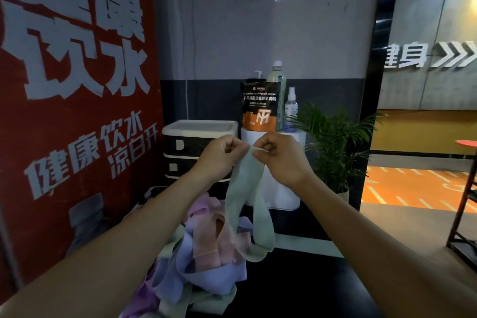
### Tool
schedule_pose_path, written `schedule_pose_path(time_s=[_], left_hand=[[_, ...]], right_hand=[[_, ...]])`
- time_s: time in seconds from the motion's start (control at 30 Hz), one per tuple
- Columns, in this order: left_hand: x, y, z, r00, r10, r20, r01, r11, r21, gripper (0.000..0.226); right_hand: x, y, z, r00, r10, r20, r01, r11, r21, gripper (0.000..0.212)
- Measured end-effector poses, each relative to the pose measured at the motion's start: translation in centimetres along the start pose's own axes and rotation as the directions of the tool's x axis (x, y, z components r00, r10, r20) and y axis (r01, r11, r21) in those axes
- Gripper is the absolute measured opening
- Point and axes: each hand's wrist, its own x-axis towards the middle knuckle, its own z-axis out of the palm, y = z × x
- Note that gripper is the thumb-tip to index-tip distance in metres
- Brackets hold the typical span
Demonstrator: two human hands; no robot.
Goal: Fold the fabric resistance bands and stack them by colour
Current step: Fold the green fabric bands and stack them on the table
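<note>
Your left hand (pixel 219 155) and right hand (pixel 280 156) pinch the green band (pixel 247 204) aloft at twelve o'clock, probably aligning its edges above the pile (pixel 206 261).

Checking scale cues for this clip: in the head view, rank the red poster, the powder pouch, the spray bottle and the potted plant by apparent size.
1. Red poster, by far.
2. Potted plant.
3. Powder pouch.
4. Spray bottle.
The poster stands nearer the camera, which exaggerates its lead.
</note>
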Motion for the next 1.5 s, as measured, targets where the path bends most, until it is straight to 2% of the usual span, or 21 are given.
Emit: schedule_pose_path(time_s=[0.07, 0.13, 0.3, 0.37, 0.47, 0.57, 0.63, 0.7, 0.77, 0.87, 0.93, 0.97, 1.03, 1.1, 1.2, 1.3, 1.4, 1.43, 1.5], left_hand=[[-0.1, -0.1, 0.0, 0.999, 0.033, -0.012, -0.032, 0.998, 0.061, 0.01], [-0.3, -0.1, 0.2, 0.996, 0.063, 0.056, -0.068, 0.992, 0.108, 0.021], [-1.3, -0.2, 2.1, 0.978, 0.051, 0.204, -0.049, 0.999, -0.019, 0.035], [-1.3, -0.8, 2.8, 0.97, 0.04, 0.238, -0.056, 0.996, 0.062, 0.038], [-1.7, -2.7, 4.0, 0.969, -0.017, 0.248, -0.055, 0.958, 0.281, 0.032], [-2.1, -4.9, 4.8, 0.963, -0.077, 0.259, -0.003, 0.955, 0.298, 0.024], [-1.9, -6.0, 4.7, 0.968, -0.087, 0.234, -0.013, 0.919, 0.394, 0.015], [-1.7, -7.0, 4.4, 0.984, -0.073, 0.162, -0.03, 0.831, 0.555, 0.016], [-1.6, -7.7, 3.9, 0.995, -0.096, 0.019, 0.064, 0.787, 0.614, 0.015], [-1.3, -8.4, 3.1, 0.951, -0.192, -0.244, 0.292, 0.818, 0.496, 0.009], [-1.2, -8.5, 2.7, 0.885, -0.339, -0.32, 0.418, 0.881, 0.221, 0.01], [-1.2, -8.4, 2.7, 0.862, -0.42, -0.284, 0.44, 0.898, 0.007, 0.011], [-1.6, -7.8, 3.0, 0.835, -0.527, -0.158, 0.452, 0.821, -0.35, 0.007], [-1.6, -7.2, 3.3, 0.838, -0.537, -0.102, 0.425, 0.757, -0.497, 0.011], [-1.8, -6.4, 3.4, 0.859, -0.508, -0.058, 0.389, 0.723, -0.571, 0.014], [-2.3, -6.2, 2.9, 0.911, -0.406, 0.068, 0.392, 0.808, -0.44, 0.014], [-2.9, -6.4, 2.5, 0.918, -0.338, 0.207, 0.355, 0.933, -0.054, 0.015], [-3.1, -6.5, 2.5, 0.915, -0.337, 0.222, 0.33, 0.942, 0.067, 0.018], [-3.4, -6.6, 2.8, 0.903, -0.331, 0.274, 0.288, 0.939, 0.185, 0.025]], right_hand=[[0.0, 0.5, -0.4, 1.0, 0.01, -0.003, -0.01, 1.0, 0.013, 0.009], [0.0, 0.7, -0.7, 1.0, 0.017, -0.012, -0.017, 1.0, 0.02, 0.01], [-0.1, 0.9, -1.7, 0.998, 0.036, -0.054, -0.035, 0.999, 0.023, 0.006], [-0.1, 1.4, -2.2, 0.989, 0.07, -0.134, -0.06, 0.995, 0.078, 0.009], [-0.1, 2.3, -3.5, 0.946, 0.163, -0.281, -0.118, 0.978, 0.171, 0.02], [-0.3, 3.2, -4.7, 0.916, 0.208, -0.342, -0.157, 0.973, 0.172, 0.01], [-0.6, 3.9, -5.3, 0.896, 0.26, -0.359, -0.2, 0.96, 0.195, 0.008], [-0.9, 4.9, -6.0, 0.858, 0.335, -0.389, -0.249, 0.934, 0.255, 0.017], [-1.2, 5.7, -6.7, 0.819, 0.395, -0.416, -0.278, 0.908, 0.315, 0.023], [-1.8, 6.7, -7.7, 0.772, 0.448, -0.451, -0.289, 0.879, 0.379, 0.023], [-2.0, 7.4, -8.1, 0.745, 0.492, -0.45, -0.298, 0.849, 0.435, 0.021], [-2.1, 7.8, -8.1, 0.74, 0.508, -0.441, -0.308, 0.839, 0.449, 0.02], [-2.3, 8.5, -8.1, 0.733, 0.52, -0.438, -0.331, 0.836, 0.439, 0.02], [-2.5, 9.1, -8.0, 0.719, 0.53, -0.448, -0.355, 0.836, 0.419, 0.017], [-3.1, 10.0, -8.0, 0.706, 0.537, -0.461, -0.396, 0.84, 0.372, 0.008], [-3.9, 10.7, -8.2, 0.695, 0.521, -0.496, -0.428, 0.853, 0.297, 0.013], [-4.8, 11.6, -9.0, 0.646, 0.519, -0.56, -0.468, 0.849, 0.246, 0.011], [-5.0, 11.9, -9.3, 0.645, 0.514, -0.565, -0.468, 0.851, 0.239, 0.011], [-5.2, 12.2, -9.5, 0.68, 0.497, -0.539, -0.453, 0.863, 0.225, 0.009]])
